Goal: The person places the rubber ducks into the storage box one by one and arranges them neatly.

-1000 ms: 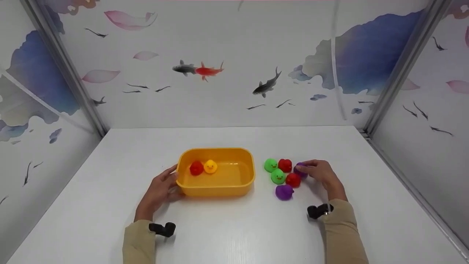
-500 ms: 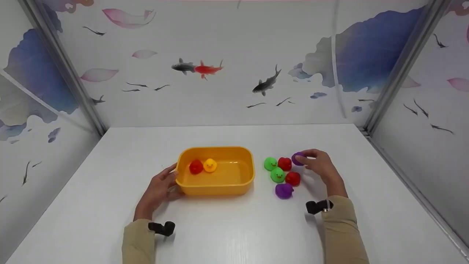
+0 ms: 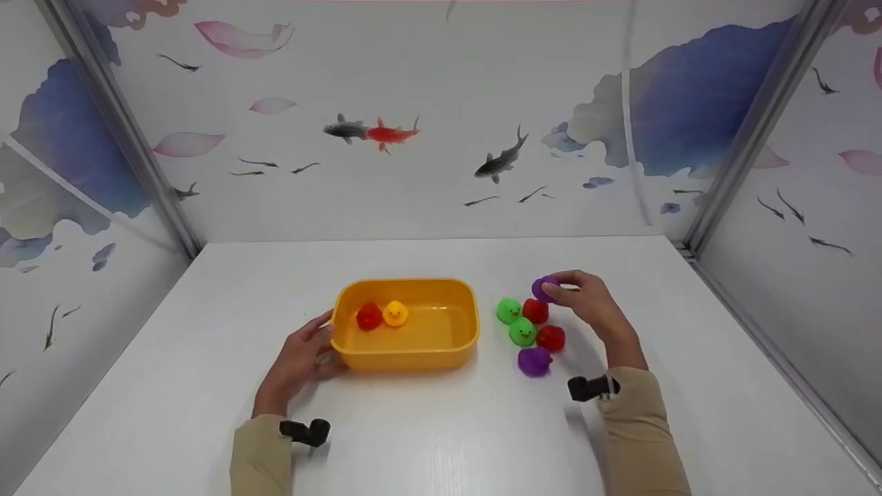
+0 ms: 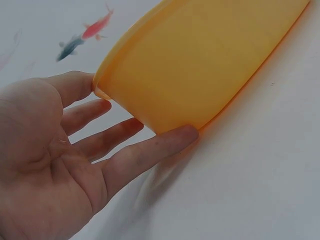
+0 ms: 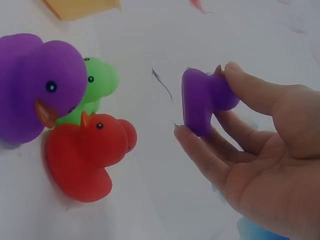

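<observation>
My right hand (image 3: 586, 300) pinches a purple rubber duck (image 3: 544, 290) between thumb and fingers. In the right wrist view this held duck (image 5: 199, 100) is raised off the white table. My left hand (image 3: 300, 358) rests against the left end of a yellow plastic basin (image 3: 413, 360); in the left wrist view its nearly straight fingers (image 4: 145, 155) touch the basin's rim and lower wall. Inside the basin sit a red duck (image 3: 369, 316) and a yellow duck (image 3: 395, 314).
Right of the basin stand two green ducks (image 3: 522, 332), two red ducks (image 3: 550, 339) and another purple duck (image 3: 535, 362), close together on the white table (image 3: 427, 427). Panels printed with fish (image 3: 441, 193) enclose the back and sides.
My right hand has lifted the purple duck off the table and carried it left and away from me, behind the other ducks. The left hand and the basin have stayed put.
</observation>
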`<state>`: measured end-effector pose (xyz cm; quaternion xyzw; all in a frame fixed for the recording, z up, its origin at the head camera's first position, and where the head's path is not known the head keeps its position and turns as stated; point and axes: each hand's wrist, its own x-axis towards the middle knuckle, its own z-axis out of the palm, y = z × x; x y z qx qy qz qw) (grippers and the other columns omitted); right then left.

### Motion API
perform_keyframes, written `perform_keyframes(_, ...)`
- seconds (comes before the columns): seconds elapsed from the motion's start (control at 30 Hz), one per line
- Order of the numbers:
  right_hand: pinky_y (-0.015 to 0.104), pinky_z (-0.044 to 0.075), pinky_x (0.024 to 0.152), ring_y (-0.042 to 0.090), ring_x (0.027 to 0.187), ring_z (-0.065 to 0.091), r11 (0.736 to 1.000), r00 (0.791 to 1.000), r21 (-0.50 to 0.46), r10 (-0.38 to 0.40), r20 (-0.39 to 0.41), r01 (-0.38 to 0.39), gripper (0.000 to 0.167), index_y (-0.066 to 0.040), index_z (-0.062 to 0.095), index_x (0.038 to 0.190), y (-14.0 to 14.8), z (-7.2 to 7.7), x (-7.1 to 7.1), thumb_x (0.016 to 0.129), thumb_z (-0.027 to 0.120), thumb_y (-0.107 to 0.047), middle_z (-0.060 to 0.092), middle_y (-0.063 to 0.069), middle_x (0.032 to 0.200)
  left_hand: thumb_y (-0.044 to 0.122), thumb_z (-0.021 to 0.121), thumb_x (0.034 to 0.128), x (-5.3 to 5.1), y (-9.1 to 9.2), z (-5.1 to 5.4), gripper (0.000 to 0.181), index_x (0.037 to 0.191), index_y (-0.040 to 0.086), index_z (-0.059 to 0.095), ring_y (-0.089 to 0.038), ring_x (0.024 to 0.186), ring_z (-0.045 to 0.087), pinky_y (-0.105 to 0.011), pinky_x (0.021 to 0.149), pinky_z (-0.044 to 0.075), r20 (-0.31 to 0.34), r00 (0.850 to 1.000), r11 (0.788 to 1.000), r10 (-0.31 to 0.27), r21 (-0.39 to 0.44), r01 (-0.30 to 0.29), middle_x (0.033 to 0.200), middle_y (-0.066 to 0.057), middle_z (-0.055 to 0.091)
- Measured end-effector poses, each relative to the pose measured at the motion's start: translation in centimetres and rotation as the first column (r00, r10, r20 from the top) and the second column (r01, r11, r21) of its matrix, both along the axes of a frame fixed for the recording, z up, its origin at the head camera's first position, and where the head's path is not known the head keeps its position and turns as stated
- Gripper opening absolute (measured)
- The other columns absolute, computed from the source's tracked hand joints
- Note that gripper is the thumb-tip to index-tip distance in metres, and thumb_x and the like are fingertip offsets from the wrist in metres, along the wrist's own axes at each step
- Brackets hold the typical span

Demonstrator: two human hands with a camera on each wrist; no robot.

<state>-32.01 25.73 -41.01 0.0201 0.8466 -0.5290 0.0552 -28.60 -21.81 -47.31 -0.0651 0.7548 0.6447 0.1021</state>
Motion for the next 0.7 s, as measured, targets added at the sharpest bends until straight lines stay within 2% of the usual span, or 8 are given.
perform_keyframes(0.27,0.061,0.028,0.122,0.038,0.14,0.047,0.999,0.999,-0.006,0.036,-0.005,-0.036,0.057,-0.01,0.051,0.143,-1.9,0.3,0.0,0.096,0.066,-0.039,0.05,0.018,0.148,0.041,0.051,0.1042,-0.1,-0.1,-0.2,0.054,0.155,0.032,0.036,-0.031,0.132,0.055,-0.039,0.095,0.059,-0.001,1.0,1.0,-0.007,0.024,0.008,0.156,-0.008,0.047)
perform_keyframes(0.7,0.051,0.04,0.117,0.034,0.136,0.05,0.998,0.995,0.044,0.033,0.095,-0.037,0.052,-0.018,0.053,0.143,-5.4,0.9,-0.6,0.096,0.066,-0.038,0.054,0.013,0.146,0.041,0.05,0.1045,-0.1,-0.2,-0.2,0.055,0.156,0.032,0.035,-0.031,0.129,0.058,-0.039,0.093,0.06,-0.006,1.0,1.0,-0.004,0.016,0.004,0.155,-0.009,0.047)
